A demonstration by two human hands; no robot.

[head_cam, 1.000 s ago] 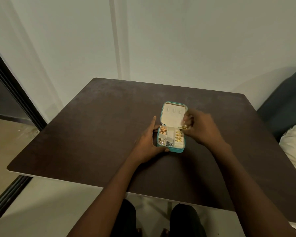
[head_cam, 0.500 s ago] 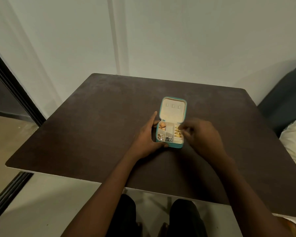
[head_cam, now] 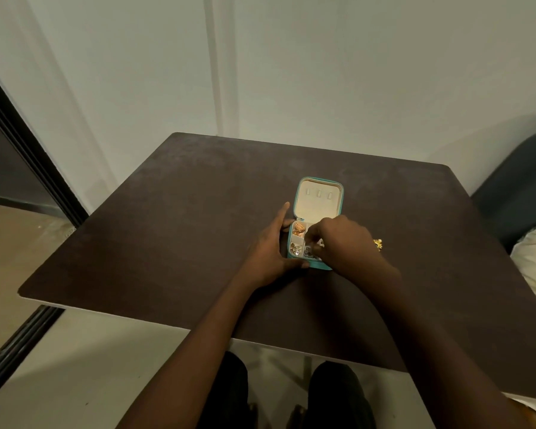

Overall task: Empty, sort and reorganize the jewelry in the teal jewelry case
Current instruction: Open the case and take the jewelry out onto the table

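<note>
Dark table (head_cam: 174, 230) by pale wall (head_cam: 322, 72); left hand (head_cam: 268, 252) grips teal case (head_cam: 317, 193), right hand (head_cam: 342, 243) pinching inside.

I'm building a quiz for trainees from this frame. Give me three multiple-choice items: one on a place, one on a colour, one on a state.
1. Where does the gold jewelry piece lie?
A. on the table, right of the case
B. in the lid
C. on the floor

2. What colour is the jewelry case outside?
A. red
B. teal
C. black

3. How is the lid?
A. zipped shut
B. detached
C. open

Answers: 1 A, it rests on the dark table beyond the right hand. 2 B, teal rim shows. 3 C, cream lining faces up while the left hand steadies the case.
</note>
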